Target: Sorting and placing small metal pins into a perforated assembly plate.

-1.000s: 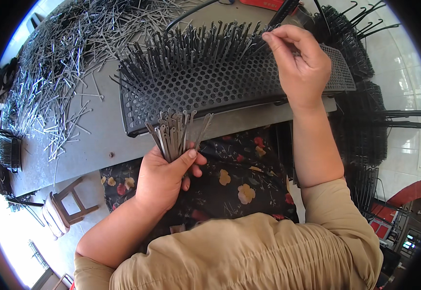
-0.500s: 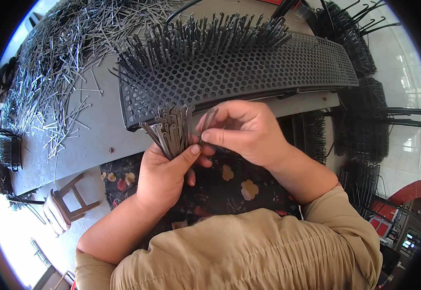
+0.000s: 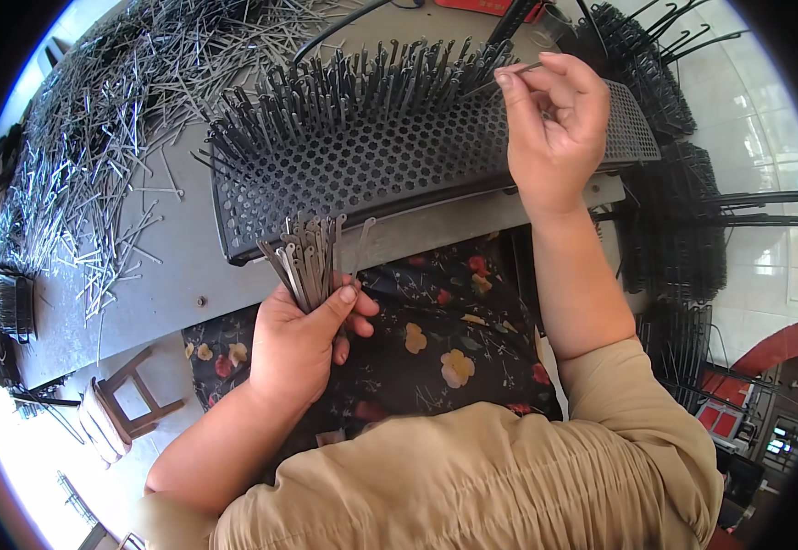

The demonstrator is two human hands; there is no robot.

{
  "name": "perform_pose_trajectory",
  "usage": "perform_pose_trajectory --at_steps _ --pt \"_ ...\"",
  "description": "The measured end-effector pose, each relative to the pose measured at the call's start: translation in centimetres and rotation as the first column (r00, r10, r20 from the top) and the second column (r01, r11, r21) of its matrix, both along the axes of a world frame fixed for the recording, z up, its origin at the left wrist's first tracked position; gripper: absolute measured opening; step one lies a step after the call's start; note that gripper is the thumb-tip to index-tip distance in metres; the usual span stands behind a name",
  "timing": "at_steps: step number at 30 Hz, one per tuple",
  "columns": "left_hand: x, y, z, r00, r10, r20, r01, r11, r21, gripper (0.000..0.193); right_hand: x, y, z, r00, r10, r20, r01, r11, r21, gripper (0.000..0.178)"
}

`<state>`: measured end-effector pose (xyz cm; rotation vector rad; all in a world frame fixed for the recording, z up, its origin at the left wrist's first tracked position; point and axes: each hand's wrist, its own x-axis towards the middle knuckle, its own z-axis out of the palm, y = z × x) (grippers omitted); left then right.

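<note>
Your left hand (image 3: 291,344) is curled firmly, thumb pressed across a bundle of metal strips (image 3: 303,261) fanning upward near the perforated panel's (image 3: 371,179) front edge. Your right forearm reaches up; your right hand (image 3: 559,133) pinches one thin strip (image 3: 529,68) between thumb and fingertips, beside the upright strips (image 3: 353,96) in the panel.

A grey table (image 3: 171,261) carries heaped metal strips (image 3: 87,165) and a perforated rack (image 3: 326,188).
</note>
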<state>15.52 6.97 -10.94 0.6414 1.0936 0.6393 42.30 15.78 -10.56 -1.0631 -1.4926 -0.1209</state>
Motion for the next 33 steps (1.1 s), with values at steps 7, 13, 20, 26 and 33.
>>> perform_pose_trajectory --at_steps 7,13,20,26,33 --pt "-0.1 0.1 0.0 1.0 -0.015 -0.019 0.015 1.0 -0.012 0.01 0.6 0.7 0.6 0.857 -0.321 0.404 0.28 0.947 0.158 0.015" --pt "0.1 0.1 0.0 1.0 0.005 -0.007 -0.005 1.0 -0.023 0.01 1.1 0.5 0.7 0.855 -0.289 0.431 0.286 0.956 0.073 0.017" --pt "-0.3 0.1 0.1 0.98 -0.012 0.2 0.024 0.998 -0.054 0.012 -6.4 -6.2 0.4 0.664 0.361 -0.655 -0.721 0.54 -0.434 0.019" --pt "-0.8 -0.2 0.2 0.895 -0.106 0.432 0.182 0.974 -0.138 0.017 -5.5 -6.1 0.0 0.291 0.343 -0.893 -0.944 0.257 -0.209 0.02" --pt "0.0 0.0 0.5 0.958 -0.155 0.239 0.19 0.973 -0.13 0.017 1.8 0.1 1.1 0.982 0.13 -0.135 -0.134 0.991 -0.023 0.027"
